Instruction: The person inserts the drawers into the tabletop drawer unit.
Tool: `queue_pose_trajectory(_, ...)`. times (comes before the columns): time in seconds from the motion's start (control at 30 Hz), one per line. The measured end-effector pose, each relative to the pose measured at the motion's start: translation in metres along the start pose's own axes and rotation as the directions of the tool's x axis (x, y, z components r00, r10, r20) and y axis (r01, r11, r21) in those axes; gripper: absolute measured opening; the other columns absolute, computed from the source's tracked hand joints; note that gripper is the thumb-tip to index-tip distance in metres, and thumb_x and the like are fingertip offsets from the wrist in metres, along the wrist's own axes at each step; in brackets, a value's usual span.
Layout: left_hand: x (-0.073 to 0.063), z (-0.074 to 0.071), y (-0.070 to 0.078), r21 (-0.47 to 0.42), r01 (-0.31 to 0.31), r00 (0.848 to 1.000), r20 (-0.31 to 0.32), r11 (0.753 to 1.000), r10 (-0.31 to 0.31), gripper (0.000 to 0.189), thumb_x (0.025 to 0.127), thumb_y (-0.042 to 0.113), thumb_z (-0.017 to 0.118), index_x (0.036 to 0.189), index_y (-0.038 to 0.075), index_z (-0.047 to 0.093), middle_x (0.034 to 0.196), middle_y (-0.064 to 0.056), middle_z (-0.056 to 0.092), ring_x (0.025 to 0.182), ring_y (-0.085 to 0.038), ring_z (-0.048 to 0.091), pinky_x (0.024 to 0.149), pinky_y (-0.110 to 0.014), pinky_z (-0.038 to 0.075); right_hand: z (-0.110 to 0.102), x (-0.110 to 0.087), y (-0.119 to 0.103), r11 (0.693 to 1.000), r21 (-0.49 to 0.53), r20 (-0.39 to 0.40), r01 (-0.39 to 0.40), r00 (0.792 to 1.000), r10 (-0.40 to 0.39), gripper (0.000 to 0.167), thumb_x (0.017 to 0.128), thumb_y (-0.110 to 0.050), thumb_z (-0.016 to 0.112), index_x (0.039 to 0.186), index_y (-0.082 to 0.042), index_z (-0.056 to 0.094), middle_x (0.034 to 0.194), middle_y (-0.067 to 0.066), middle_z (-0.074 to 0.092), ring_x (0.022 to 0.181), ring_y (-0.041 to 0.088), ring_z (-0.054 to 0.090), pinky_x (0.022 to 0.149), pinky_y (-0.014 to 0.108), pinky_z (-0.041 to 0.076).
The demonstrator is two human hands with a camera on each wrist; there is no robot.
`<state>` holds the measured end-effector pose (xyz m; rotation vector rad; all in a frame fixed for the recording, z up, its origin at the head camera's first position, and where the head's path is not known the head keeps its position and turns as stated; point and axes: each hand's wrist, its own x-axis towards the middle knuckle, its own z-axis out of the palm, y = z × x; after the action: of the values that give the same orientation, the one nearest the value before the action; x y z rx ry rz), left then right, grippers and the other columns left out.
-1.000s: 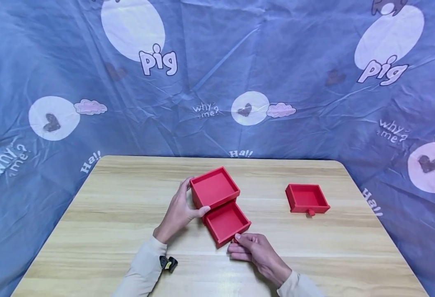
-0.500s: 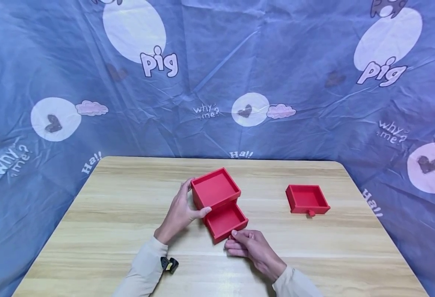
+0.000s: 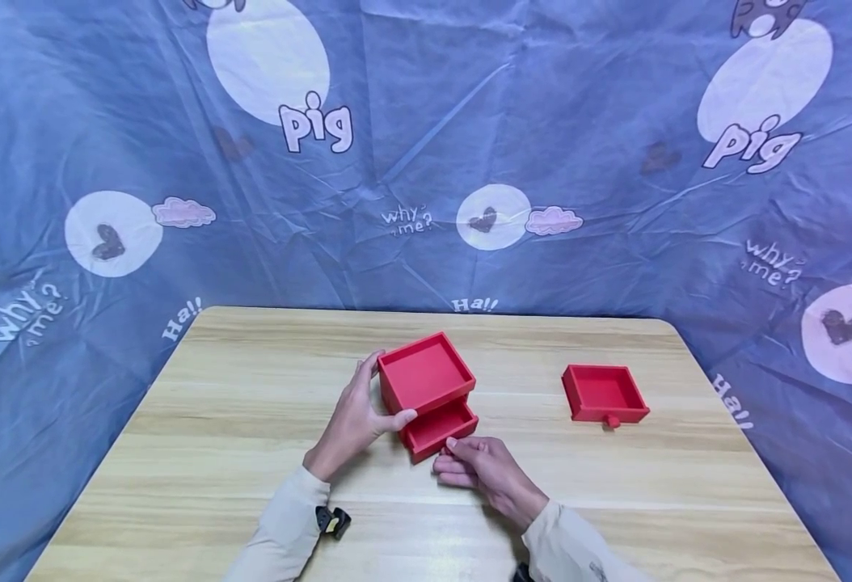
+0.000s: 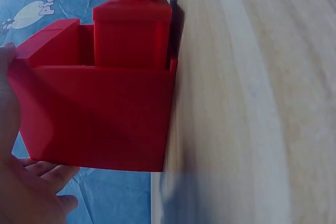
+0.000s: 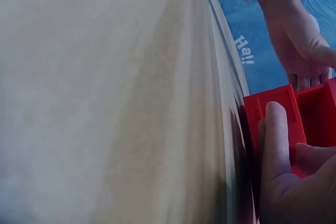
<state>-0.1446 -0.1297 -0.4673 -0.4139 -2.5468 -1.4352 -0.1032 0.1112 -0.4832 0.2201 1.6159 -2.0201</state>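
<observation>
A small red cabinet (image 3: 426, 373) with a shallow recessed top stands on the table, turned at an angle. My left hand (image 3: 353, 420) grips it, thumb at the front edge and fingers round the far side. From its lower opening a red drawer (image 3: 433, 431) sticks partway out. My right hand (image 3: 495, 477) pinches the knob at the drawer's front; the fingers mostly hide that knob in the head view. The left wrist view shows the cabinet's side wall (image 4: 100, 119) and an open upper slot above the drawer (image 4: 131, 40).
A second red drawer (image 3: 604, 390) with a round knob lies apart on the right of the wooden table (image 3: 215, 453). Behind the table hangs a blue printed cloth (image 3: 368, 267). A black device (image 3: 334, 522) is worn at the left wrist.
My right hand has pushed the lower drawer further into the cabinet, moving away and slightly left. My left hand keeps its hold on the cabinet. The second drawer stays where it was.
</observation>
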Motion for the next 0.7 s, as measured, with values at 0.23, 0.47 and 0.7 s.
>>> queue_pose_trajectory(0.23, -0.001, 0.000, -0.002, -0.005, -0.003, 1.000, -0.001, 1.000, 0.003, 0.104, 0.078, 0.034, 0.092, 0.158, 0.003, 0.033, 0.154, -0.018, 0.048, 0.143, -0.041, 0.045, 0.114, -0.063, 0.037, 0.003, 0.011, -0.004, 1.000, 0.009, 0.009, 0.002, 1.000, -0.002, 0.029, 0.107, -0.007, 0.055, 0.120, 0.018, 0.058, 0.098, 0.019, 0.076, 0.089, 0.020, 0.077, 0.086, 0.033, 0.061)
queue_pose_trajectory(0.47, 0.000, 0.000, -0.002, -0.010, -0.005, 1.000, 0.001, 1.000, 0.005, 0.102, 0.078, 0.034, 0.092, 0.157, 0.003, 0.034, 0.153, -0.018, 0.049, 0.142, -0.041, 0.045, 0.112, -0.063, 0.039, 0.008, 0.021, -0.008, 1.000, -0.010, -0.012, -0.017, 1.000, 0.017, 0.030, 0.107, -0.008, 0.055, 0.121, 0.018, 0.058, 0.097, 0.017, 0.076, 0.088, 0.019, 0.076, 0.085, 0.033, 0.061)
queue_pose_trajectory(0.7, 0.000, 0.000, -0.001, -0.011, 0.003, 1.000, 0.013, 1.000, -0.003, 0.102, 0.079, 0.034, 0.091, 0.157, 0.003, 0.033, 0.154, -0.017, 0.048, 0.143, -0.041, 0.044, 0.113, -0.063, 0.038, 0.008, 0.026, -0.010, 0.999, -0.009, -0.020, -0.034, 0.999, 0.034, 0.028, 0.108, -0.008, 0.054, 0.121, 0.016, 0.058, 0.098, 0.018, 0.076, 0.089, 0.020, 0.076, 0.087, 0.034, 0.061)
